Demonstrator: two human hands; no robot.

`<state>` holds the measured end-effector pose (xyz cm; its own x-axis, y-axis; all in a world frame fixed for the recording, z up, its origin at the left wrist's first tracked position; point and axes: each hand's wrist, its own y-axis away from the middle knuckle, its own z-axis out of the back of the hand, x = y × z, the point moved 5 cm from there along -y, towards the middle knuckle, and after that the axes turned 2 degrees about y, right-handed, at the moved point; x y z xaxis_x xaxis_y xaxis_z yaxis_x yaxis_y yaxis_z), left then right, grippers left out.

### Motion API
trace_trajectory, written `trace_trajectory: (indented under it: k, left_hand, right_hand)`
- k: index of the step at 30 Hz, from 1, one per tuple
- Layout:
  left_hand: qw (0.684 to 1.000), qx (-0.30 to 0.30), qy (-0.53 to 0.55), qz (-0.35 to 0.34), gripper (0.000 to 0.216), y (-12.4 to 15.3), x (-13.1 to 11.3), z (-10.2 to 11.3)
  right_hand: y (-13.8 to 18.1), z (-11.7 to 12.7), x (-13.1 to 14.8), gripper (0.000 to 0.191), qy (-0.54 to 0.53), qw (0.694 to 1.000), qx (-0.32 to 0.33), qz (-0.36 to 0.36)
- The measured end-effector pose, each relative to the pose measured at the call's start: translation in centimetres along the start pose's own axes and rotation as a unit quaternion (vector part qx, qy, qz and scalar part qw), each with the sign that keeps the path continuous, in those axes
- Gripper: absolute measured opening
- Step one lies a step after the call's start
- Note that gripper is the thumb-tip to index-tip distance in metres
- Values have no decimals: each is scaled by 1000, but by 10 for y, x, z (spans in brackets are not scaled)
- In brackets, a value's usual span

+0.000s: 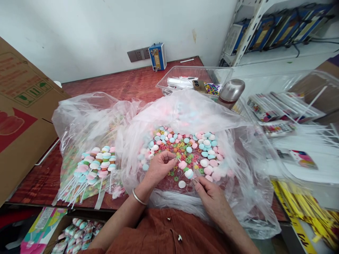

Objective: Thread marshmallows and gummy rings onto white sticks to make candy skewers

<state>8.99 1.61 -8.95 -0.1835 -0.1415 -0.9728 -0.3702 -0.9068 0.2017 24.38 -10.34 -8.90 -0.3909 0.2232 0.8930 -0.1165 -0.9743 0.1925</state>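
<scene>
Between my hands is a partly strung candy skewer, a thin white stick carrying a pink marshmallow (182, 164), a green ring and a white-and-blue marshmallow (189, 173). My left hand (162, 165), with a bracelet on its wrist, is closed in a pinch at the upper end of the stick. The thumb and finger of my right hand (210, 193) pinch its lower end, beside the white-and-blue marshmallow. Below lies a loose white marshmallow (182, 184). Around my hands, coloured candy rings (176, 151) and pastel marshmallows (208, 144) spread in an open clear plastic bag (169, 113).
Finished marshmallow skewers (97, 164) lie on another bag at left, near a cardboard box (21, 113). Behind are a clear bin (172, 76) and a steel flask (231, 92). At right stand a tray of white sticks (317, 135) and yellow ties (304, 204).
</scene>
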Motion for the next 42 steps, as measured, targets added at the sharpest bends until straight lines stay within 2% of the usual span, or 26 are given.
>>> trace_trajectory:
  k: [5,8,10,12,15,17,18,19,21,23,25,27,29,35,39,42]
  left_hand:
    - [990,-2,140,27,30,-1,1,2]
    - [987,30,153,48,29,3,1,3]
    - [995,57,79,26,24,8,-2,5]
    - [992,95,-67,-38,15,16,-7,4]
    - [931,149,-299,-145,7,31,-9,-4]
    - [900,143,-369,-181,11,37,-8,-9]
    - [900,128,-372,-188,11,38,-7,-9]
    - [909,106,-357,-187,12,37,-7,-9]
    - [947,51,-275,-155,10,33,-5,-4]
    - [987,-7,-138,-77,11,26,1,4]
    - [999,-44,18,12,22,20,9,8]
    - [987,-57,134,65,30,17,13,7]
    - [978,-61,187,72,32,16,13,6]
    - [980,-29,195,30,27,18,6,0]
    - [940,37,321,106,36,19,5,-10]
    - [913,52,379,140,33,20,6,-17]
  right_hand:
    - [0,-1,-1,34,-54,998,11,9]
    - [1,-1,-7,34,-101,995,22,-4]
    - [2,0,-13,35,-134,990,25,-25]
    - [3,1,-17,36,-160,986,24,-41]
    - [3,2,-20,37,-176,983,22,-48]
    - [3,3,-18,36,-172,984,21,-48]
    - [3,4,-17,35,-165,985,19,-47]
    - [4,5,-16,35,-154,987,18,-44]
    - [5,7,-12,34,-122,992,15,-37]
    - [6,8,-9,36,-84,996,19,-28]
    - [6,7,-6,36,-53,998,24,-17]
    - [5,6,-4,36,-32,999,23,-3]
    - [5,5,-2,36,-15,1000,19,9]
    - [6,0,-4,36,14,1000,7,9]
    - [8,1,-1,33,76,994,-50,63]
    - [8,0,0,34,107,985,-65,116]
